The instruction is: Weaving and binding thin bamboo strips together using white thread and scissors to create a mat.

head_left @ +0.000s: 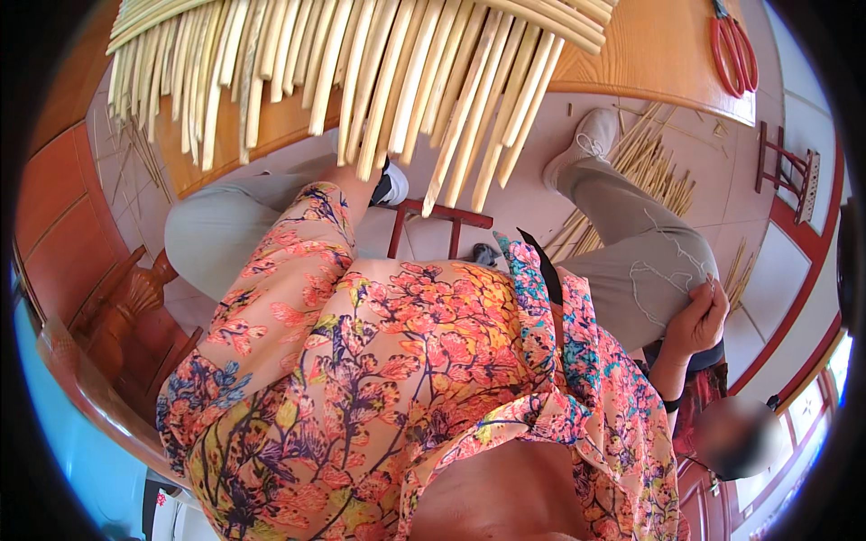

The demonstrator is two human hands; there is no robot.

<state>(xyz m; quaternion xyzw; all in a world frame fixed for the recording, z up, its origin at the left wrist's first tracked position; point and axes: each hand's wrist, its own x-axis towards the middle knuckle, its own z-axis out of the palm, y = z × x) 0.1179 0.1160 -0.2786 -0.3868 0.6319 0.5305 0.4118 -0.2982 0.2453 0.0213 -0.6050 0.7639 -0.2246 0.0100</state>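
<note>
A row of pale yellow stalks [379, 81], laid side by side with uneven ends, juts over the near edge of the wooden table [631, 59]. My left forearm [359, 185] reaches up beneath these stalks, and they hide the hand and its fingers. At the right, beside my knee, my right hand [699, 320] is closed in a pinch. A thin white thread [654, 270] lies in loose loops over my grey trouser leg and runs up to the pinched fingers.
Red-handled scissors [735, 54] lie at the table's right corner. Loose stalks [645, 171] are heaped on the tiled floor near my shoe. A small dark red stool [789, 176] stands at the right; a carved wooden chair [131, 307] is at the left. Another person [713, 397] is at the lower right.
</note>
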